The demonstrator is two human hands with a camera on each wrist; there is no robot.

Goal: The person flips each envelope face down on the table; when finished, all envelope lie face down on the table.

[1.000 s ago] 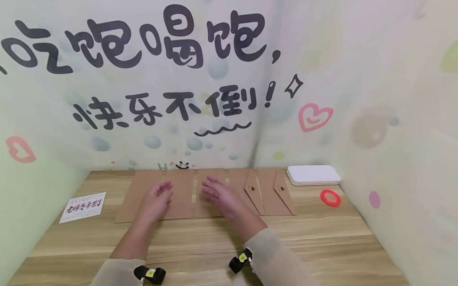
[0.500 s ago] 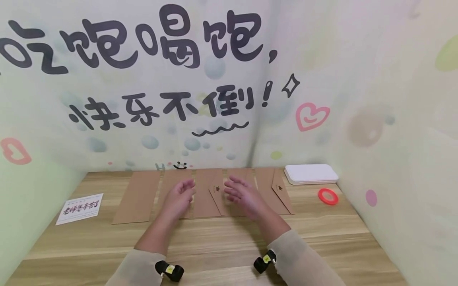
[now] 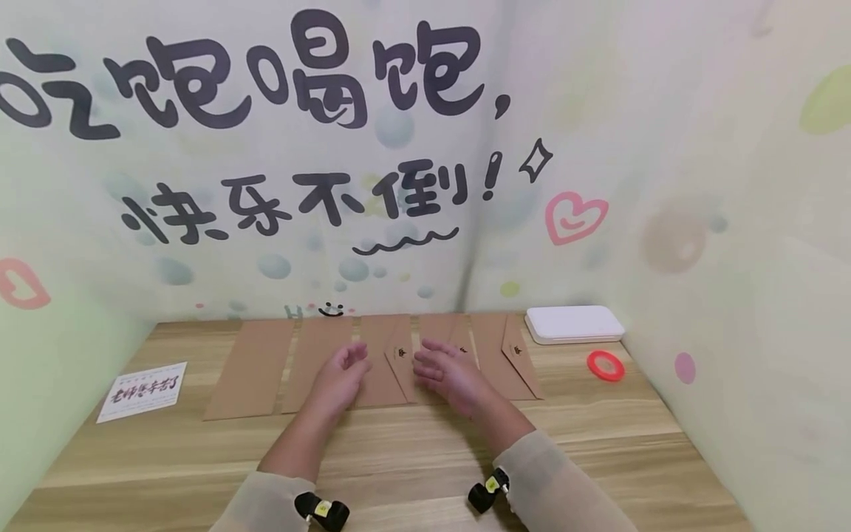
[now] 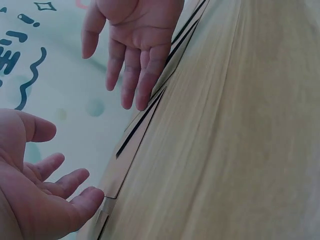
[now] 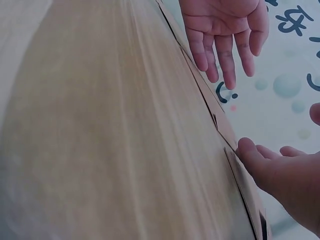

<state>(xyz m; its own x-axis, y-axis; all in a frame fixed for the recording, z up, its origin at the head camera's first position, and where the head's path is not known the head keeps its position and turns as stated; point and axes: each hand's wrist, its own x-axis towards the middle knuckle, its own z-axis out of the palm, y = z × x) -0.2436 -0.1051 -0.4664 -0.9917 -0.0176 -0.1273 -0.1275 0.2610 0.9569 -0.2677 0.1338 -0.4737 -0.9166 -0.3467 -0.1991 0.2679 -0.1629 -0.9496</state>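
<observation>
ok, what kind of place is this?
Probably a small booth-like workspace: a wood-grain table enclosed on three sides by pale printed walls, with brown envelopes laid out in a row.

Five brown envelopes (image 3: pixel 385 336), flat, in a row, far edge of counter (image 3: pixel 399 473), right three with emblem-marked flaps (image 3: pixel 402 371)

Table (image 3: pixel 405 465) with 5 envelopes (image 3: pixel 249 369), card (image 3: pixel 141 392), case (image 3: pixel 575 324), ring (image 3: pixel 592 365)
</observation>
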